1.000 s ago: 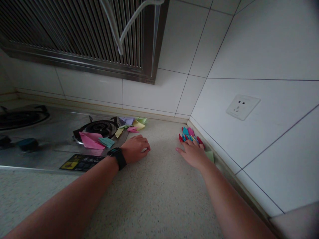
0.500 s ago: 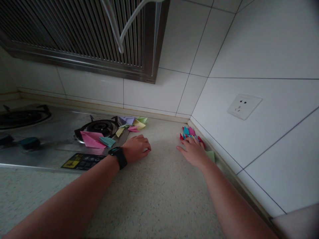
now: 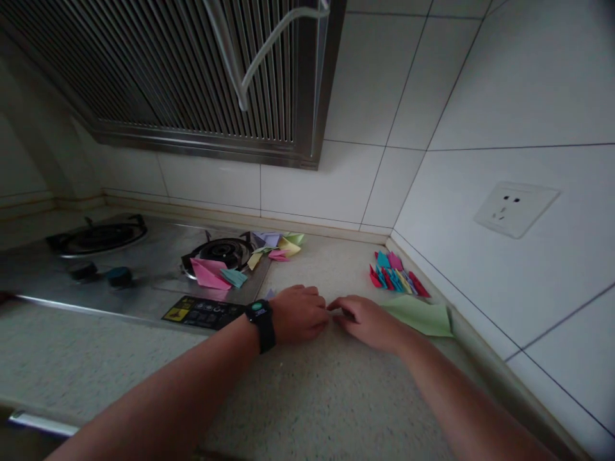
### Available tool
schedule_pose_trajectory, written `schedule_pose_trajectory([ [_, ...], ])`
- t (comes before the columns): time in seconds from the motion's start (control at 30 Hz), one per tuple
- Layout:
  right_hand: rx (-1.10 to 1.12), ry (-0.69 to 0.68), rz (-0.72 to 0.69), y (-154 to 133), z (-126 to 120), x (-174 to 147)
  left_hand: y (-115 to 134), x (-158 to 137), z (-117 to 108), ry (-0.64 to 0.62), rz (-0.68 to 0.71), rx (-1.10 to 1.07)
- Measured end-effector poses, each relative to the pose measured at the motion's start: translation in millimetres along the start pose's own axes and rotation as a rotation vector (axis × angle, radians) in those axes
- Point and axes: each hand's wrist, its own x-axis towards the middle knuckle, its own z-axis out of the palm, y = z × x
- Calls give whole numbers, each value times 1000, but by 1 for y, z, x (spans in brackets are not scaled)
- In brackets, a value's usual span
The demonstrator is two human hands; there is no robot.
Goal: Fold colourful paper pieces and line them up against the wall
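Note:
My left hand (image 3: pixel 300 314), with a black watch on its wrist, rests curled on the speckled countertop (image 3: pixel 307 397). My right hand (image 3: pixel 368 322) lies palm down just to its right, and the fingertips of the two hands meet. What sits between the fingertips is hidden. A light green sheet of paper (image 3: pixel 425 317) lies flat right of my right hand, its left edge at or under that hand. Behind it, against the wall, is a cluster of small folded paper pieces (image 3: pixel 396 276) in red, blue, pink and yellow.
A steel gas hob (image 3: pixel 120 269) fills the left, with a pink and teal paper (image 3: pixel 214 275) by its burner. More loose coloured sheets (image 3: pixel 278 246) lie at its back corner. A range hood (image 3: pixel 202 70) hangs overhead. A wall socket (image 3: pixel 516 208) is on the tiled right wall.
My right hand left the folded pieces by the wall and slid left to meet my left hand. The green sheet now lies exposed. The view shifted, so the hob shows further right.

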Motion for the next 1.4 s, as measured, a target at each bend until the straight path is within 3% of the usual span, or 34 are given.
schedule_pose_trajectory([
  [0.33,74,-2,14,8,-3,2,-19,-9,-6,-24,-145,-45],
  [0.47,116,4,21,11,-5,2,-45,-26,-10,24,-267,-42],
  [0.53,131,13,32,14,-6,1,-66,-42,-13,28,-355,-26],
  [0.7,158,17,68,27,-6,-2,-114,-89,-23,-18,-742,35],
  [0.77,166,24,73,30,-7,-3,-122,-101,-24,-55,-796,28],
  [1.1,184,-12,62,32,-4,-1,-120,-109,-19,-196,-873,46],
  [1.23,137,-11,49,29,-6,-2,-118,-103,-24,-144,-847,56],
  [1.4,119,-8,31,25,-6,-2,-105,-81,-34,30,-623,67],
])
